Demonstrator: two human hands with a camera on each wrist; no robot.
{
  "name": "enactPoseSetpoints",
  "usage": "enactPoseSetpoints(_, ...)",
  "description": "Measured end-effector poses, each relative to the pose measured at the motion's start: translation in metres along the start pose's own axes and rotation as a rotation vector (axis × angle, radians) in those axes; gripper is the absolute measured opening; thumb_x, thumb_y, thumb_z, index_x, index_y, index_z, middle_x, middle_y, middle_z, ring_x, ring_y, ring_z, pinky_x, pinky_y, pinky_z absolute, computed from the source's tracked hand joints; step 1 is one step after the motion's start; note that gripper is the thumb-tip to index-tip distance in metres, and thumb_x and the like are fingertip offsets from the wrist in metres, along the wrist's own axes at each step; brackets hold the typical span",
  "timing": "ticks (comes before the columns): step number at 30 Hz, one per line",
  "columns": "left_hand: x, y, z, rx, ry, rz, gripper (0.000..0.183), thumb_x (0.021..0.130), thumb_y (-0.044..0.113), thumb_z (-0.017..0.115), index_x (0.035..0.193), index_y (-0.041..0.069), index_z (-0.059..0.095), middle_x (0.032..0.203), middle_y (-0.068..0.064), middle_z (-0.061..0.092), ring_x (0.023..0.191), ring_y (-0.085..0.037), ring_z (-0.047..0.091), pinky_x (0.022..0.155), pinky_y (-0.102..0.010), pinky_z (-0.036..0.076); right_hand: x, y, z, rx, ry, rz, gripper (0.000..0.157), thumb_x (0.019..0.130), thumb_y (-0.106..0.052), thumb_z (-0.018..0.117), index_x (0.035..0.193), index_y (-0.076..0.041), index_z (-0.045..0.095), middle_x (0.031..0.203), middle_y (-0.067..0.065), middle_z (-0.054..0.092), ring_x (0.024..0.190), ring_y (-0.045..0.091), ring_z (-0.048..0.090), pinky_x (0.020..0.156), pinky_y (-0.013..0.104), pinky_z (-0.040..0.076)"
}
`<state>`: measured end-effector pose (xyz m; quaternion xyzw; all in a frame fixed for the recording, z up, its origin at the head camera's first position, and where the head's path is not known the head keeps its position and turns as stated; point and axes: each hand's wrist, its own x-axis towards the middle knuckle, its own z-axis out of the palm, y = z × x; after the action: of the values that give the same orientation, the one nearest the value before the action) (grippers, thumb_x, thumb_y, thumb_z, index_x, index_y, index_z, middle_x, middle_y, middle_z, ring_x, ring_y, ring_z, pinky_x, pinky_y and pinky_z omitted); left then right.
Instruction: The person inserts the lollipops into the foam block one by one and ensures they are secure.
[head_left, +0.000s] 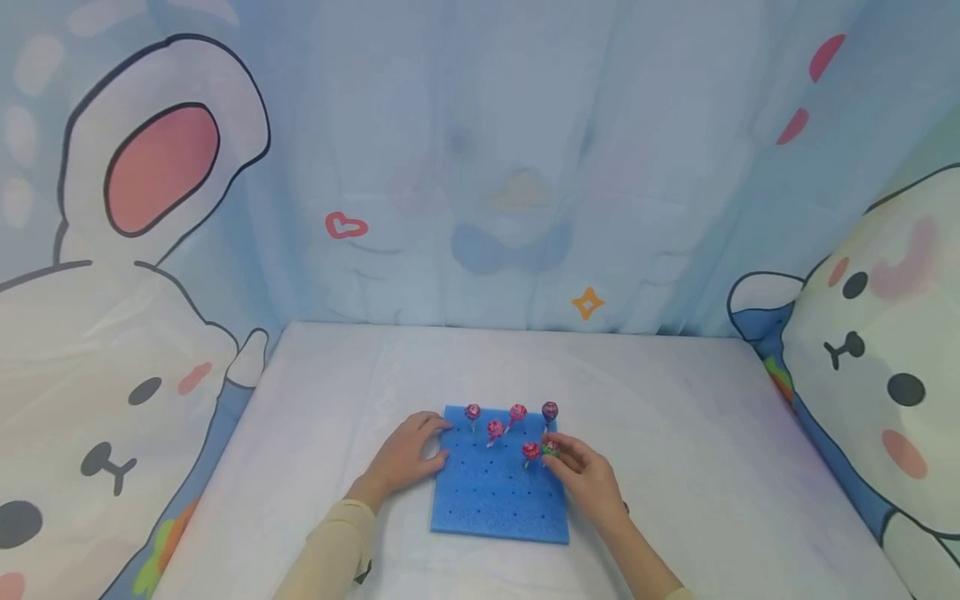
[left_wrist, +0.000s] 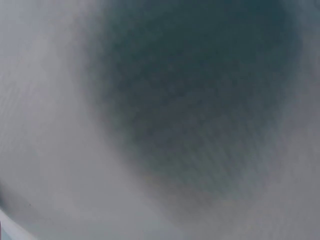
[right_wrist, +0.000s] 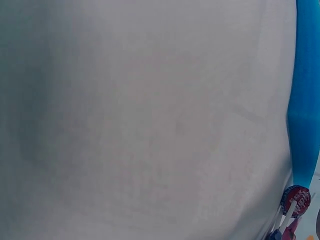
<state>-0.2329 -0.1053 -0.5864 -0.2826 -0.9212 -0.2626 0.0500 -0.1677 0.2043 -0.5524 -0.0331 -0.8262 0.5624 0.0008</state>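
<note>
A blue foam board (head_left: 480, 479) with rows of small holes lies flat, several wrapped lollipops standing in its far part. My right hand (head_left: 588, 479) pinches a green-wrapped lollipop (head_left: 552, 448) over the board's right side, its stick mostly hidden by the fingers. Just left of it stands a red lollipop (head_left: 531, 451). Behind it is a dark purple-red lollipop (head_left: 550, 410), at the lower right corner of the right wrist view too. Pink-red lollipops stand farther left, one (head_left: 472, 412) near the far left corner. My left hand (head_left: 408, 450) rests its fingertips and thumb on the board's left edge.
A white cloth covers the table (head_left: 675, 433) around the board. Behind hangs a pale blue curtain (head_left: 510, 125) printed with cartoon animals. The left wrist view shows only pale cloth and a blurred dark area.
</note>
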Motion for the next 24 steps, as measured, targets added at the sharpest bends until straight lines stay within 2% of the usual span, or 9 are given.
enactPoseSetpoints(13,-0.0003,0.0006,-0.0011,0.007,-0.004,-0.004,0.043,0.088,0.036,0.065,0.128,0.019,0.06,0.127,0.0,0.057,0.124,-0.018,0.051,0.107,-0.036,0.041,0.0022,0.0054,0.0003,-0.028,0.003,-0.006,0.041,0.089,-0.02,0.072,0.127,-0.008,0.063,0.126,0.011,0.065,0.119,0.027,0.06,0.09,0.028,0.052)
enactPoseSetpoints(24,-0.0004,0.0022,-0.0025,-0.001,-0.02,-0.015,0.043,0.089,0.036,0.064,0.128,0.019,0.059,0.128,0.0,0.057,0.125,-0.018,0.05,0.109,-0.036,0.04,0.0001,0.0027,-0.0012,-0.003,-0.003,0.016,0.041,0.09,-0.018,0.071,0.128,-0.006,0.062,0.127,0.013,0.064,0.119,0.028,0.06,0.091,0.028,0.051)
